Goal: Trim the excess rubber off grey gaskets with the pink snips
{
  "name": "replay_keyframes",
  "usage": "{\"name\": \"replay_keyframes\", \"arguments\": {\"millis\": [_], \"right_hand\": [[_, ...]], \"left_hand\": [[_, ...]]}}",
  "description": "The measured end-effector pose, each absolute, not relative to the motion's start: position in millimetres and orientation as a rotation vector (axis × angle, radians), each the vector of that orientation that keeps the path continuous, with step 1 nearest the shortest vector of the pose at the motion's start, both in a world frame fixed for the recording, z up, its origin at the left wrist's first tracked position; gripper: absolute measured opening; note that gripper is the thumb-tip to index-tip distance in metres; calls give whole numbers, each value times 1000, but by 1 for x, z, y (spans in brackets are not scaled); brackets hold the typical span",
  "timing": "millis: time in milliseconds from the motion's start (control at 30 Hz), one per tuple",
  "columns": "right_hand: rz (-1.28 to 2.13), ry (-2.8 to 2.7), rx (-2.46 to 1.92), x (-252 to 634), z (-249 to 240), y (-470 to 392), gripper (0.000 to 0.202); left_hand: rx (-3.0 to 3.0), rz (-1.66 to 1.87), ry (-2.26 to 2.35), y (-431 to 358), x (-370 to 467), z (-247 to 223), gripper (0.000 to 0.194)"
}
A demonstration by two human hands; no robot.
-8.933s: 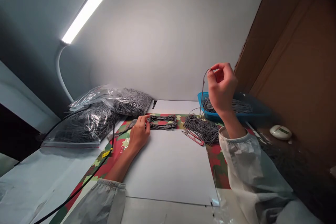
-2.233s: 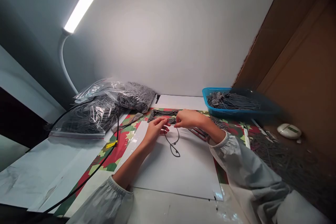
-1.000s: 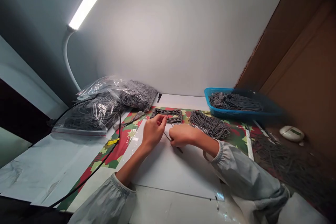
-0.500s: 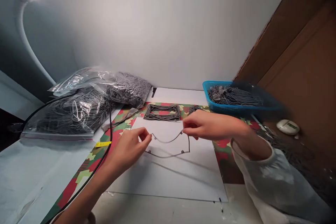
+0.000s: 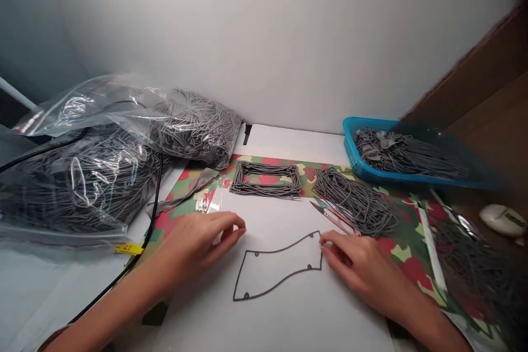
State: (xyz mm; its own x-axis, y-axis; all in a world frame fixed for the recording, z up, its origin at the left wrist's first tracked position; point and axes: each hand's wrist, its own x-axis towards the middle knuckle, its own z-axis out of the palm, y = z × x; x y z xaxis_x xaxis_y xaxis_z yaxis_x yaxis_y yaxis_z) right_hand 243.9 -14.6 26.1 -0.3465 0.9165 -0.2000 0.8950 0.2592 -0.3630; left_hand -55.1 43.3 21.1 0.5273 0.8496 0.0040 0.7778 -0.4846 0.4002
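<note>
A thin dark-grey rubber gasket [image 5: 276, 288], a four-sided loop with wavy long sides and small rings near its corners, is stretched out over the white sheet [image 5: 264, 330]. My right hand [image 5: 358, 264] has thumb and forefinger pinched at the gasket's right short side. Left of the gasket, my left hand [image 5: 202, 242] holds nothing, its thumb and forefinger curved with a gap between them. Behind the sheet, several similar gaskets are stacked as a rectangular ring [image 5: 266, 193]. A tangled heap of gaskets [image 5: 358, 203] lies to the right of that stack.
Thread snips [image 5: 336, 217] lie against the heap. A blue basket [image 5: 350, 148] of grey gaskets stands back right, near a cardboard panel [image 5: 474, 88]. Clear bags [image 5: 94, 176] of grey strands fill the left. A black cable [image 5: 154, 209] with a yellow tag [image 5: 128, 248] crosses there.
The gasket has come down nearer the sheet and spread from sagging to open. My left hand has let go of it; my right hand has moved down to its right side. The view has shifted.
</note>
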Motion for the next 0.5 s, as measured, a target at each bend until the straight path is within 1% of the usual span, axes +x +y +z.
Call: {"name": "replay_keyframes", "arguments": {"millis": [67, 133, 333, 400, 500], "right_hand": [[649, -2401, -1630, 249, 12, -18, 20], [582, -2376, -1510, 252, 2, -21, 18], [279, -2360, -1242, 244, -2, -25, 18], [270, -2331, -1194, 242, 0, -25, 19], [396, -2293, -1144, 241, 1, -24, 25]], "left_hand": [[2453, 348, 1236, 35, -58, 13, 26], [2528, 480, 1114, 24, -57, 5, 24], [2565, 581, 1175, 6, -47, -5, 19], [2576, 591, 1172, 7, -46, -5, 19], [2622, 632, 1170, 9, -44, -5, 21]]}}
